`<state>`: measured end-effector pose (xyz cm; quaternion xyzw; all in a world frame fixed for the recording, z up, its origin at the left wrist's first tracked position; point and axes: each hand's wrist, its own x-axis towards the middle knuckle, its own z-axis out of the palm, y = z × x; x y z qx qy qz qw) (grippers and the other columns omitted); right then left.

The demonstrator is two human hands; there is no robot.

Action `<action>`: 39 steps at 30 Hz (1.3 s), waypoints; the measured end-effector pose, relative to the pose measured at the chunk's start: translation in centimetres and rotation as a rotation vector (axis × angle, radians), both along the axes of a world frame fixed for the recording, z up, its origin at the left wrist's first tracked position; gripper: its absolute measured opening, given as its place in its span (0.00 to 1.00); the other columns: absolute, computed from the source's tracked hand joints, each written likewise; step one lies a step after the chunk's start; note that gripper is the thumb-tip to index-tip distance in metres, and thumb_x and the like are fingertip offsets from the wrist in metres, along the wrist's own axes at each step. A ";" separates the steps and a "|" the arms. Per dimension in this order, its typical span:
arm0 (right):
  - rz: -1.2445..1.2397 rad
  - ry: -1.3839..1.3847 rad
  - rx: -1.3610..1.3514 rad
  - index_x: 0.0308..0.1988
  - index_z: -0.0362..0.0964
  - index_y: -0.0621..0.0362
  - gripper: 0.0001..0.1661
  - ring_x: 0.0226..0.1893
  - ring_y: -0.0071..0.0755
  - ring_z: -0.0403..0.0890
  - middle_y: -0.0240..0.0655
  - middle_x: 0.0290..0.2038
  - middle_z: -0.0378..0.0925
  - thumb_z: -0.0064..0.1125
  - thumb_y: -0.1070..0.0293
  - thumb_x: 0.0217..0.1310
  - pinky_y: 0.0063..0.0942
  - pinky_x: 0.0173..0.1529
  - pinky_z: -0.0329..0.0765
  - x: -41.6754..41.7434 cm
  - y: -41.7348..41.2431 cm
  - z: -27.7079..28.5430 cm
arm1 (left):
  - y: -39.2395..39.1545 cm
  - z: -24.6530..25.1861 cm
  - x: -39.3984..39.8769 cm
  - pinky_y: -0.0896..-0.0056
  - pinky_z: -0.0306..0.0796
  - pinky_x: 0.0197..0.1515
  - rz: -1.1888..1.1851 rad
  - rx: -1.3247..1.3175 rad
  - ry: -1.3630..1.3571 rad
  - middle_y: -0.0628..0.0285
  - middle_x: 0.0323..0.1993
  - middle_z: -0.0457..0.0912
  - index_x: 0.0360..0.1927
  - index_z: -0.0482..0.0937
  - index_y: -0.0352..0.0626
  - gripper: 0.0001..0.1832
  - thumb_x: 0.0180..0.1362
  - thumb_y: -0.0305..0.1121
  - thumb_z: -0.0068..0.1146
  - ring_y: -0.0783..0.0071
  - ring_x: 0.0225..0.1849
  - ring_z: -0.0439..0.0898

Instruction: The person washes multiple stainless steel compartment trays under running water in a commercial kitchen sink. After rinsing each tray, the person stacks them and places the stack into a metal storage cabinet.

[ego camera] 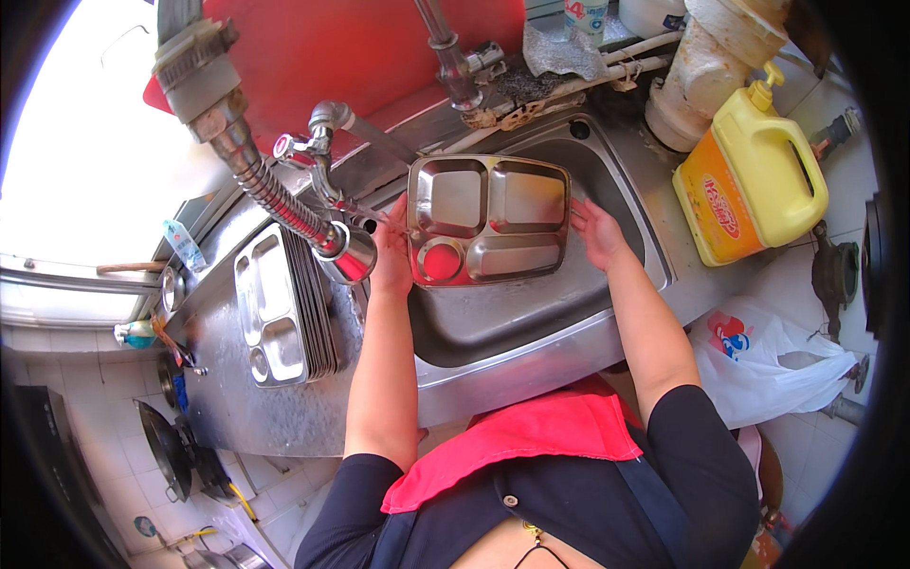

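A stainless-steel compartment tray (pixel 490 231) is held over the steel sink (pixel 469 334), its compartments facing up. My left hand (pixel 391 249) grips its left edge, with most fingers hidden beside or under the rim. At the right edge, the fingertips of my right hand (pixel 596 229) touch the rim, the palm turned inward. Water runs from a small metal tap (pixel 330 192) onto the area of my left fingers and the tray's left edge. A stack of similar compartment trays (pixel 284 320) sits on the steel counter to the left of the sink.
A flexible metal spray hose (pixel 284 206) hangs in front, left of the sink. Right of the basin stand a yellow detergent jug (pixel 753 171) and a white plastic bag (pixel 768 363). A red panel (pixel 341 64) and a second metal pipe with a valve (pixel 455 67) are behind the sink.
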<state>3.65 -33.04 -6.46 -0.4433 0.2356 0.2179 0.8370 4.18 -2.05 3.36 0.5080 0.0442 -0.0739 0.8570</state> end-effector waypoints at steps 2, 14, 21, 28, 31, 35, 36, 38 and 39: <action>-0.039 0.055 -0.010 0.57 0.50 0.58 0.31 0.62 0.34 0.44 0.37 0.59 0.50 0.35 0.52 0.57 0.35 0.61 0.31 -0.2 -0.2 -0.5 | -0.4 0.2 0.3 0.68 0.56 0.57 -0.012 0.001 0.000 0.55 0.55 0.61 0.56 0.57 0.35 0.28 0.60 0.47 0.27 0.67 0.55 0.63; 0.110 -0.035 0.093 0.54 0.57 0.55 0.31 0.58 0.32 0.50 0.33 0.54 0.61 0.34 0.47 0.57 0.36 0.60 0.34 0.4 5.5 -1.4 | 2.9 3.6 -5.1 0.75 0.66 0.45 0.273 0.407 0.081 0.56 0.46 0.70 0.54 0.59 0.32 0.22 0.52 0.18 0.40 0.72 0.42 0.72; 0.258 -0.038 0.138 0.51 0.61 0.55 0.29 0.55 0.30 0.55 0.31 0.51 0.65 0.34 0.47 0.57 0.33 0.59 0.39 0.2 10.9 1.2 | 4.0 6.7 -11.0 0.76 0.66 0.45 0.385 0.409 -0.056 0.56 0.42 0.72 0.51 0.60 0.28 0.19 0.55 0.19 0.39 0.73 0.41 0.73; 0.365 -0.018 0.432 0.49 0.62 0.55 0.27 0.49 0.32 0.65 0.33 0.48 0.66 0.33 0.48 0.58 0.34 0.54 0.55 -1.4 12.8 5.1 | 5.2 10.7 -17.7 0.73 0.69 0.40 0.282 0.919 -0.490 0.55 0.35 0.76 0.39 0.73 0.32 0.12 0.49 0.17 0.44 0.68 0.36 0.76; 0.363 0.013 0.619 0.49 0.61 0.54 0.28 0.49 0.35 0.65 0.35 0.49 0.66 0.33 0.47 0.58 0.37 0.52 0.58 -3.2 13.9 9.3 | 6.0 12.9 -18.7 0.69 0.69 0.38 0.063 1.199 -0.866 0.55 0.30 0.78 0.33 0.75 0.36 0.13 0.40 0.19 0.47 0.63 0.35 0.77; 0.369 -0.059 0.702 0.51 0.59 0.54 0.28 0.49 0.37 0.65 0.35 0.50 0.65 0.32 0.48 0.58 0.38 0.52 0.60 -4.5 17.7 11.6 | 8.0 14.9 -22.3 0.69 0.65 0.44 0.054 1.481 -0.857 0.66 0.32 0.79 0.31 0.78 0.47 0.14 0.40 0.21 0.47 0.69 0.38 0.77; 0.397 -0.057 0.746 0.52 0.58 0.54 0.27 0.50 0.38 0.65 0.35 0.50 0.65 0.32 0.49 0.59 0.38 0.52 0.59 -4.5 18.8 11.6 | 8.5 15.2 -23.2 0.69 0.61 0.49 0.083 1.526 -0.797 0.68 0.31 0.79 0.29 0.79 0.50 0.14 0.39 0.22 0.48 0.71 0.39 0.77; 0.401 -0.085 0.784 0.51 0.59 0.54 0.25 0.49 0.37 0.65 0.35 0.50 0.65 0.31 0.52 0.60 0.37 0.54 0.59 -4.4 22.4 13.0 | 10.0 14.6 -24.9 0.68 0.59 0.52 0.197 1.583 -0.732 0.68 0.30 0.79 0.28 0.80 0.49 0.13 0.39 0.22 0.49 0.71 0.40 0.76; 0.402 -0.099 0.779 0.51 0.59 0.54 0.25 0.49 0.36 0.66 0.34 0.49 0.65 0.31 0.53 0.60 0.36 0.53 0.60 -4.1 24.6 13.8 | 11.0 14.2 -25.8 0.68 0.58 0.53 0.259 1.614 -0.692 0.68 0.30 0.79 0.27 0.80 0.49 0.12 0.39 0.22 0.49 0.71 0.40 0.76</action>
